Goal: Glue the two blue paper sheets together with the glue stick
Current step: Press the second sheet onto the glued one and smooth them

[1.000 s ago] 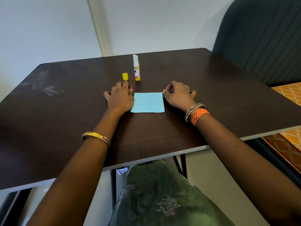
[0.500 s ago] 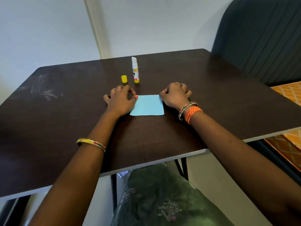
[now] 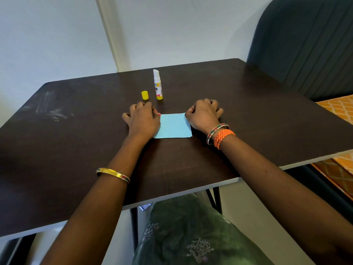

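A light blue paper square [image 3: 173,127] lies flat on the dark table [image 3: 76,142]; I cannot tell whether it is one sheet or two stacked. My left hand [image 3: 142,121] rests on the table with its fingers curled, covering the paper's left edge. My right hand [image 3: 203,114] is fisted at the paper's far right corner, touching it. Behind the hands the glue stick [image 3: 157,85] stands upright and uncapped, white tip up. Its yellow cap [image 3: 145,95] stands just left of it.
A dark padded chair back [image 3: 305,44] rises at the right behind the table. An orange patterned cloth [image 3: 338,111] lies beyond the table's right edge. White smudges [image 3: 49,111] mark the tabletop at the left. A green garment [image 3: 191,236] covers my lap below the front edge.
Both hands have curled from flatter poses into fists and drawn slightly toward me along the paper's sides. The paper, glue stick and cap stay where they were.
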